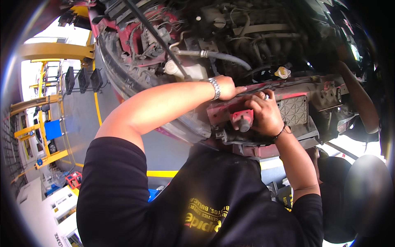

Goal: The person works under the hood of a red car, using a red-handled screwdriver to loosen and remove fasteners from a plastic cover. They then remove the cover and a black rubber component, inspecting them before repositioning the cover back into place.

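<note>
Both my hands are at the red front crossmember [314,80] of a car's engine bay. My left hand [227,87], with a metal watch at the wrist, rests at its top edge; the fingers are curled, one digit reaching toward the right. What they hold, if anything, is hidden. Close beside it, my right hand [265,112] has its fingers bent over the same edge, and its grip is covered by the knuckles. Just left of the right hand is a red bracket with a dark round stub [245,124]. A ribbed grey panel [294,110] lies to its right.
A hood prop rod [154,33] slants down near a white reservoir [185,72]. Behind my hands are a grey hose [230,58] and a yellowish radiator cap [282,73]. Another person's arm [360,96] reaches in at right. Yellow lift posts [55,51] stand at left.
</note>
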Motion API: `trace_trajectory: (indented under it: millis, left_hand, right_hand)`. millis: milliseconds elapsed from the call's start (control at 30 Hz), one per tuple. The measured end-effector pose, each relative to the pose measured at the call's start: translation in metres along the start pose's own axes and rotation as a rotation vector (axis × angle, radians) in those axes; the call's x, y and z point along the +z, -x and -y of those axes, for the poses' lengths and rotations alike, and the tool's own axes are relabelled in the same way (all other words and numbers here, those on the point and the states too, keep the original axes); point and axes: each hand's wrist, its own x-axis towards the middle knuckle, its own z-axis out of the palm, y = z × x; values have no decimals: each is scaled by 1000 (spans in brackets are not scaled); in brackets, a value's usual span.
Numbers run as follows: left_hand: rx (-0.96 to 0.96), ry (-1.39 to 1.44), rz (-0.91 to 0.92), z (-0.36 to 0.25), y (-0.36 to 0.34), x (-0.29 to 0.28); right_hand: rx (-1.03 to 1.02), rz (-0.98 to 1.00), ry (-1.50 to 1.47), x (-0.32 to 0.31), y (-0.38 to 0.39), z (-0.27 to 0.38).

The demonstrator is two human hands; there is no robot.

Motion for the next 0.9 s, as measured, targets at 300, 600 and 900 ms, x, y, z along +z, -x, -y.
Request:
trace_trajectory:
  millis: [300, 600, 900]
  left_hand:
    - [-43, 78, 46, -9, 4, -13]
    - [-22, 210, 141, -16, 1, -23]
    - [56, 45, 144, -4, -6, -16]
  right_hand:
    - [7, -18, 81, 4, 1, -7]
    - [49, -9, 72, 7, 10, -3]
    - [57, -7, 53, 8, 9, -2]
